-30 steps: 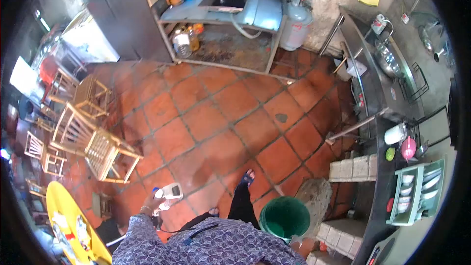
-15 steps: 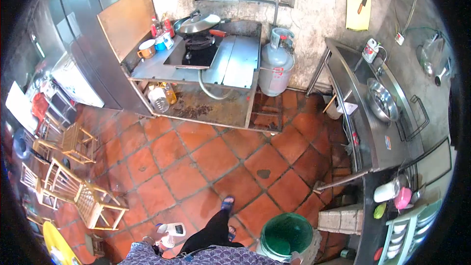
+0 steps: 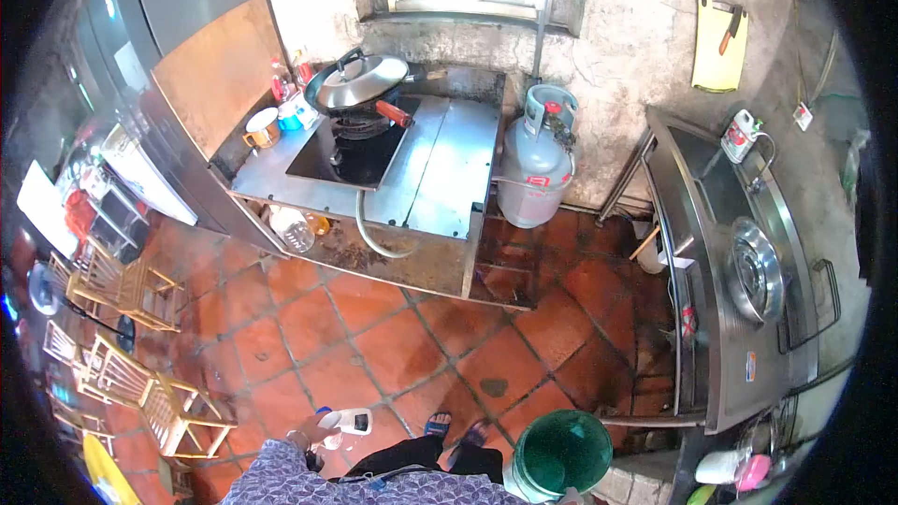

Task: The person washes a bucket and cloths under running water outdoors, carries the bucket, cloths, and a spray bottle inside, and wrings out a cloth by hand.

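Low at the left of the picture, my left hand (image 3: pixel 320 432) is closed around a white plastic bottle (image 3: pixel 354 422) with a blue cap and a dark label patch. The bottle lies tilted over beside my legs, above the tiled floor. At the bottom right stands a green bucket (image 3: pixel 533 447), its deep inside facing up at me. My right hand (image 3: pixel 570 497) shows only as a small part at the near rim of the bucket; its fingers are hidden.
Ahead is a metal-topped counter (image 3: pixel 444 145) with a lidded wok (image 3: pixel 365 82) on a cooktop. A gas cylinder (image 3: pixel 533 173) stands beside it. On the right runs a steel sink unit (image 3: pixel 730 355) holding a metal basin (image 3: pixel 756 269). Bamboo chairs (image 3: pixel 166 411) line the left.
I have stepped forward, so the counter, gas cylinder and sink appear closer. My feet now stand nearer each other. The bottle and bucket have come along with me.
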{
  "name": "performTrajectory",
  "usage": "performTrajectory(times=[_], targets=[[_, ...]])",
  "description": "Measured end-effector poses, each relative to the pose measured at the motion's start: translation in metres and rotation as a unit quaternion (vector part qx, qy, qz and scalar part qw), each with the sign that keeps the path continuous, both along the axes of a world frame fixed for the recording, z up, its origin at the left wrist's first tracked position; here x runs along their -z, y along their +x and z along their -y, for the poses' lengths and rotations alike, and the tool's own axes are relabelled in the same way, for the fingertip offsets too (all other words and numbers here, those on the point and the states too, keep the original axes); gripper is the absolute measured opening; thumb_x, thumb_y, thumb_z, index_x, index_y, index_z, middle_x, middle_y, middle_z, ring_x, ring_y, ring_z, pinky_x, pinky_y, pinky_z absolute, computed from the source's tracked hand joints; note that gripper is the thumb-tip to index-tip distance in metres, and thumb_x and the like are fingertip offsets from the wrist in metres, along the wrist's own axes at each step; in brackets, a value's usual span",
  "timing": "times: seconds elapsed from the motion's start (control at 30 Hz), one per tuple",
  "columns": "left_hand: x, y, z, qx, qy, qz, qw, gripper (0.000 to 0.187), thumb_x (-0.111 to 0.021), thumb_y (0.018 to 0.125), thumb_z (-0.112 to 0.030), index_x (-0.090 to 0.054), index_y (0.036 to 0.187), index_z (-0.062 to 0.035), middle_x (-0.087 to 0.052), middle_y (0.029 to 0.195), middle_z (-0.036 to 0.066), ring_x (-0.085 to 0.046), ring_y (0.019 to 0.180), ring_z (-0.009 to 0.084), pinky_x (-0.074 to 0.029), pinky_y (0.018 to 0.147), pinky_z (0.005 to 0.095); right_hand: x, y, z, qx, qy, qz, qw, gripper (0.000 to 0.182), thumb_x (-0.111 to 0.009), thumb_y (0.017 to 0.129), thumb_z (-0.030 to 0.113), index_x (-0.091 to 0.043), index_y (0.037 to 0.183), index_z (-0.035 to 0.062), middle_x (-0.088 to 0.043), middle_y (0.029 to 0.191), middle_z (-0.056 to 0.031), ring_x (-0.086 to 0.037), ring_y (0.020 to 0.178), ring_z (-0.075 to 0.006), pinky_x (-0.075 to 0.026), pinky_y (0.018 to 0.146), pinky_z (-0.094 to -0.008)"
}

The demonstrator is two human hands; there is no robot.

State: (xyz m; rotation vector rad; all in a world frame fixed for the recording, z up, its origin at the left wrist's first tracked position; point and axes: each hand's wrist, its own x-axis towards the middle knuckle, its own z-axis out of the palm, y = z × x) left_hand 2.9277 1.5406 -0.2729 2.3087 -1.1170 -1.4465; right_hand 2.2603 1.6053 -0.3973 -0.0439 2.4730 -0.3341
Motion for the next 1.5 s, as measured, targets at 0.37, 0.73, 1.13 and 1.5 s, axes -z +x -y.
performTrajectory(times=[0.37,0.73,1.13,1.5], targets=[[-0.016,-0.053,0.091,-0.024,0.03,0.112,0.993,0.052,-0.074,0.068,-0.029,-0.056,0.115,-0.0157,-0.063,0.101,0.009,-0.061,0.085,0.0191,-0.049,0.073,0.0325,0.0,-0.047,0.133,0.021,-0.042,0.05,0.998,0.02,-0.054,0.081,0.014,-0.056,0.096,0.0005,-0.055,0.086,-0.013,-0.053,0.074,-0.0253,-0.043,0.063,-0.0387],[-0.02,-0.125,0.148,-0.047,0.062,0.028,0.997,0.054,-0.071,0.068,-0.039,-0.055,0.115,-0.0163,-0.065,0.09,0.009,-0.063,0.072,0.0184,-0.051,0.062,0.0311,0.011,-0.069,0.222,0.071,-0.139,0.132,0.979,0.013,-0.055,0.078,0.011,-0.056,0.087,0.0035,-0.054,0.076,-0.0089,-0.051,0.062,-0.0224,-0.041,0.053,-0.0363],[0.01,-0.149,0.25,-0.01,0.121,0.013,0.993,0.054,-0.073,0.068,-0.033,-0.055,0.116,-0.0161,-0.064,0.094,0.009,-0.063,0.076,0.0198,-0.051,0.064,0.0332,0.014,-0.106,0.328,0.208,-0.208,0.152,0.944,0.005,-0.056,0.074,0.009,-0.057,0.078,0.0069,-0.053,0.065,-0.0045,-0.048,0.049,-0.0192,-0.038,0.043,-0.0337],[0.024,-0.169,0.318,0.035,0.02,0.019,0.999,0.056,-0.071,0.069,-0.013,-0.05,0.121,-0.009,-0.062,0.097,0.008,-0.061,0.075,0.0144,-0.052,0.058,0.0293,0.078,-0.138,0.473,0.3,-0.322,0.149,0.886,0.022,-0.057,0.073,0.006,-0.057,0.094,0.0001,-0.061,0.084,-0.0117,-0.059,0.062,-0.0254,-0.051,0.051,-0.0393]])
